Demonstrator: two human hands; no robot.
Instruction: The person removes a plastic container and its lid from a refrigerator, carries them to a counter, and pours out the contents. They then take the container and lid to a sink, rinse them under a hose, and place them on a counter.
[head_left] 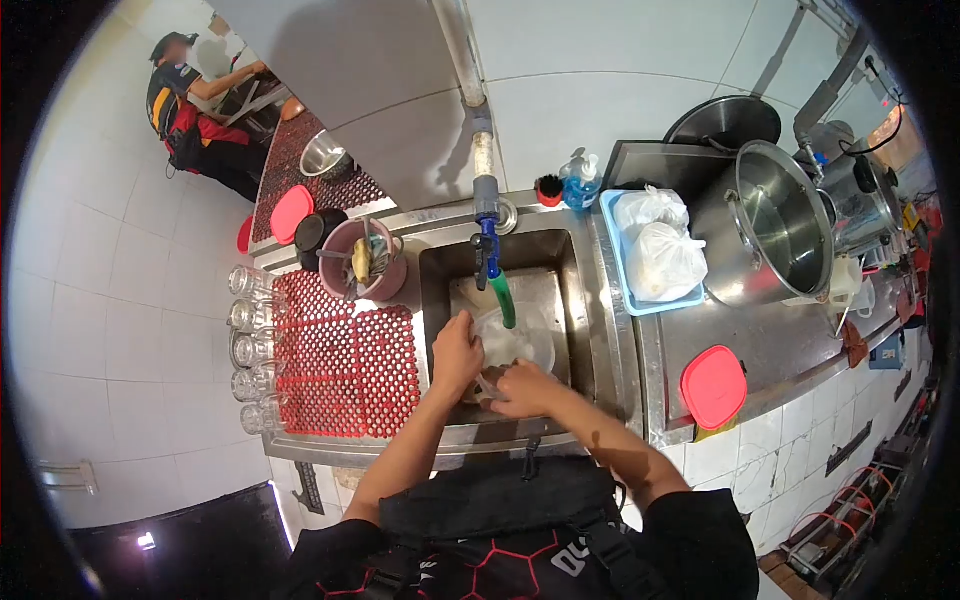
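In the steel sink (pixel 580 270), a whitish, see-through container (pixel 530 345) sits below the green hose end (pixel 503 300) of the blue tap (pixel 487 245). My left hand (pixel 458 355) is closed at the container's left edge, with its fingertips partly hidden. Lower and to the right, my right hand (pixel 522 390) has its fingers bent together around something clear near the front of the sink. What exactly lies in those fingers is hard to make out.
Left of the sink lies a red perforated mat (pixel 350 370) with several glass mugs (pixel 255 350) along its edge and a pink bucket (pixel 385 275) of utensils. To the right stand a blue tray (pixel 640 300) with white bags, a large pot (pixel 770 225) and a red lid (pixel 713 387). Another person (pixel 195 120) works at back left.
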